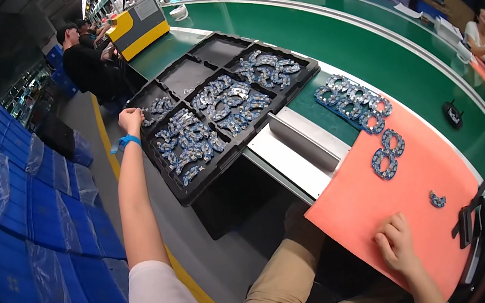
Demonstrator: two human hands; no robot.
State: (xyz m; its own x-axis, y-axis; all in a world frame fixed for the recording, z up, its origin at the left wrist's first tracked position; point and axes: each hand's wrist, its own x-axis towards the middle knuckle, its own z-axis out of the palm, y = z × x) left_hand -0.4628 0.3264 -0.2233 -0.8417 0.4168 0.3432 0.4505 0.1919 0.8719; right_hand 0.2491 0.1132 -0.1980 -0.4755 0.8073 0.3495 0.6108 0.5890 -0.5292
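My left hand (130, 121), with a blue band on its wrist, reaches over the left rim of a black compartment tray (174, 188). Its fingers are pinched on what looks like a small curved circuit board (145, 113), partly hidden by the fingertips. Blue curved circuit boards (225, 101) lie in several of the tray's compartments. My right hand (396, 243) rests on an orange mat (349, 214), fingers curled in with nothing visible in them. Up and to the right of it lies a single curved board (437, 199). Further off are figure-eight board panels (387, 154), one apart from a joined group (352, 103).
A metal bracket (302, 140) sits between tray and mat. Behind runs a green conveyor (300, 27). A yellow and grey machine (137, 29) stands beyond the tray. Blue bins (33, 240) line the left. Co-workers sit at far left and right. A black strap-like object (469, 220) borders the mat.
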